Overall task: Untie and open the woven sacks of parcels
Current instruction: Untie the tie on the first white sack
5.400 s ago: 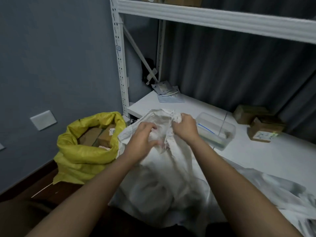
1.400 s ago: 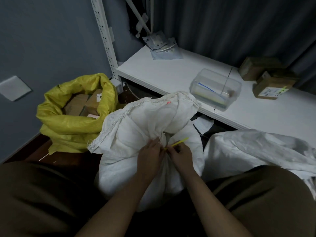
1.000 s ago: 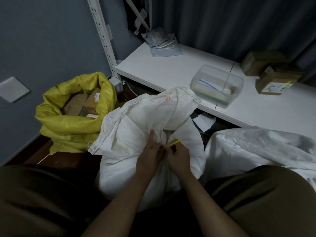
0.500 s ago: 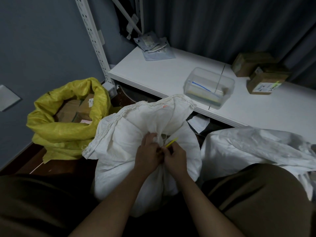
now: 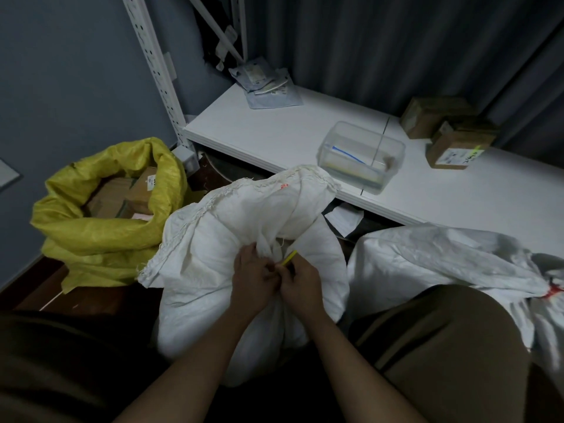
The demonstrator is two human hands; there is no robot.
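Note:
A white woven sack [image 5: 213,264] stands between my knees, its neck gathered and bound by a thin yellow tie [image 5: 289,257]. The loose top of the sack flops back above the knot. My left hand [image 5: 254,279] pinches the bunched neck at the knot. My right hand [image 5: 300,285] pinches the yellow tie, whose free end sticks up to the right. A yellow woven sack [image 5: 100,236] stands at the left with its mouth rolled open on brown parcels [image 5: 122,193]. Another white sack [image 5: 442,257] lies at the right, bound with a red tie [image 5: 552,290].
A white shelf board [image 5: 274,132] runs behind the sacks on a perforated white upright [image 5: 152,65]. On it stand a clear plastic box [image 5: 361,157], two cardboard boxes [image 5: 451,138] and some grey mailers [image 5: 268,87]. My knees flank the sack.
Since the oldest frame my hands came down from the sack's loose top to the yellow tie at its neck. Over the last second they stay at the knot; the view shifts slightly.

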